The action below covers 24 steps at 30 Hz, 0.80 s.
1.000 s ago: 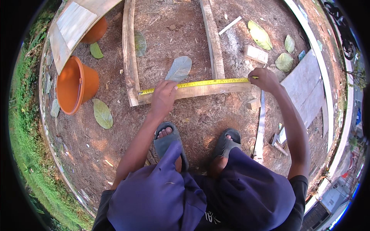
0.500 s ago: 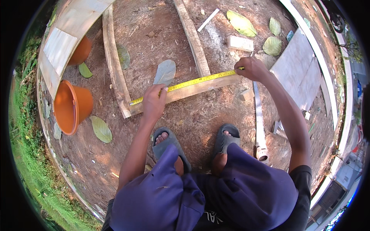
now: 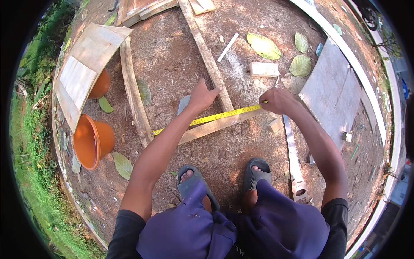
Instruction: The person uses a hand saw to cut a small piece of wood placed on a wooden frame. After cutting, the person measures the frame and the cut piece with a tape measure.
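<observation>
A yellow tape measure [image 3: 224,115] lies stretched along a wooden crosspiece [image 3: 207,130] in front of my feet. My right hand [image 3: 278,101] is closed on the tape's right end. My left hand [image 3: 203,98] is off the tape, its thumb and forefinger apart, with the thumb tip at the middle wooden batten [image 3: 209,60]. That batten meets the crosspiece near its right half. Another batten [image 3: 131,82] runs to the crosspiece's left end, and my left forearm hides part of that corner.
An orange bucket [image 3: 105,138] lies tipped at left beside a leaning plywood sheet [image 3: 97,43]. To the right are a wood block [image 3: 264,69], a small offcut [image 3: 275,125], a long metal blade with a holed handle [image 3: 291,151], and a grey board [image 3: 327,82]. Large leaves [image 3: 264,45] are scattered about.
My left hand has let go of the tape and moved up and right to the middle batten. My right hand stays on the tape's end. The view has shifted, showing more at the far side.
</observation>
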Available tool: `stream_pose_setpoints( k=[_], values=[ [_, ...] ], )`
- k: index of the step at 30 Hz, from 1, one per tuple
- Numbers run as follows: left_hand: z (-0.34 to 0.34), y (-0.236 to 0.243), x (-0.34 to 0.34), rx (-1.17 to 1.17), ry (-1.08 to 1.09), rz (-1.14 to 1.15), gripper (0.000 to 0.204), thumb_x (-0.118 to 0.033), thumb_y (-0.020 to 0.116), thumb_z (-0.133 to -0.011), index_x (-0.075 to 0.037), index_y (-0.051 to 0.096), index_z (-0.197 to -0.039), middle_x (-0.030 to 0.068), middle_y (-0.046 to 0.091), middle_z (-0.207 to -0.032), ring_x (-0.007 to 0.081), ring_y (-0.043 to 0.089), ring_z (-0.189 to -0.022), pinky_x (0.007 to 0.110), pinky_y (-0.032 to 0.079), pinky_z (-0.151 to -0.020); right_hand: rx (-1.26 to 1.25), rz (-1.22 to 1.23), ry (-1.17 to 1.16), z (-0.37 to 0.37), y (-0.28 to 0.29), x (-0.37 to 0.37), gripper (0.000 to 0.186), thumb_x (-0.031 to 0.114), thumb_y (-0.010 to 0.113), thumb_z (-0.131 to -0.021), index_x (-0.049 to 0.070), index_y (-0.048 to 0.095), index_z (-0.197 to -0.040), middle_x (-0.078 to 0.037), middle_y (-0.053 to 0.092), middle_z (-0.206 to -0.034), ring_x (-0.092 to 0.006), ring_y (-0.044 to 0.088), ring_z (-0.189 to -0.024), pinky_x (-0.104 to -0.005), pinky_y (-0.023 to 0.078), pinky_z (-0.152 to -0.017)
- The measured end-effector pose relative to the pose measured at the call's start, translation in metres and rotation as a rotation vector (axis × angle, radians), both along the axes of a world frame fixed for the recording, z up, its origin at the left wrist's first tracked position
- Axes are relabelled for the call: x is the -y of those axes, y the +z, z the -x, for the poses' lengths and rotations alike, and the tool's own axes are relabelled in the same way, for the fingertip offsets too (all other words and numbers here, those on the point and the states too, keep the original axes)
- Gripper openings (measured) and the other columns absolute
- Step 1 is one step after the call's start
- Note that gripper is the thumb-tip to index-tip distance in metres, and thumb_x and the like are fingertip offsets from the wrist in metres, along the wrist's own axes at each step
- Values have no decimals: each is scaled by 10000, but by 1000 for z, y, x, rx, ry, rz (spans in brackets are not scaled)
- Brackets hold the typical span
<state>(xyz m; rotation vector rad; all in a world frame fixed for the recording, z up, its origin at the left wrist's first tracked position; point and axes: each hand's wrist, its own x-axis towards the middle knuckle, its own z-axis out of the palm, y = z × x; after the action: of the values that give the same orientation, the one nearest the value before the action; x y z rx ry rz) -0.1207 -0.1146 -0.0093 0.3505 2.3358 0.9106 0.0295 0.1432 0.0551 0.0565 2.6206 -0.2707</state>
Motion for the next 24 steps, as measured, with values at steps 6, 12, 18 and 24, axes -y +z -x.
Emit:
stream_pose_setpoints(
  k=[6, 12, 18, 24],
  values=[
    [33, 8, -28, 160, -92, 91, 1066, -469, 779, -869, 131, 204, -1536, 342, 619, -1290, 349, 730, -940, 411, 614, -749, 54, -43, -71, -18, 14, 15, 263, 261, 567, -926, 183, 811, -986, -119, 767, -904, -342, 746, -842, -479, 594, -781],
    [53, 36, -29, 243, -226, 229, 1050, -440, 793, -876, 109, 171, -1520, 356, 574, -1328, 333, 742, -853, 385, 637, -610, -22, 103, -148, -53, -8, 16, 235, 251, 589, -907, 142, 797, -903, -130, 760, -936, -359, 740, -882, -492, 595, -793],
    [42, 30, -42, 340, -82, 119, 1117, -459, 805, -864, 98, 115, -1544, 392, 442, -1452, 453, 721, -1025, 442, 670, -760, -143, 225, -102, -81, -32, 3, 198, 248, 626, -901, 140, 792, -892, -127, 727, -1188, -370, 730, -966, -486, 580, -848],
    [20, 5, -49, 261, 0, 78, 1070, -356, 834, -850, 164, 156, -1493, 392, 448, -1434, 421, 693, -1105, 416, 677, -761, -84, 275, -83, -79, -23, 3, 215, 285, 653, -908, 162, 806, -995, -216, 588, -1464, -400, 726, -1022, -477, 569, -919]
  ],
)
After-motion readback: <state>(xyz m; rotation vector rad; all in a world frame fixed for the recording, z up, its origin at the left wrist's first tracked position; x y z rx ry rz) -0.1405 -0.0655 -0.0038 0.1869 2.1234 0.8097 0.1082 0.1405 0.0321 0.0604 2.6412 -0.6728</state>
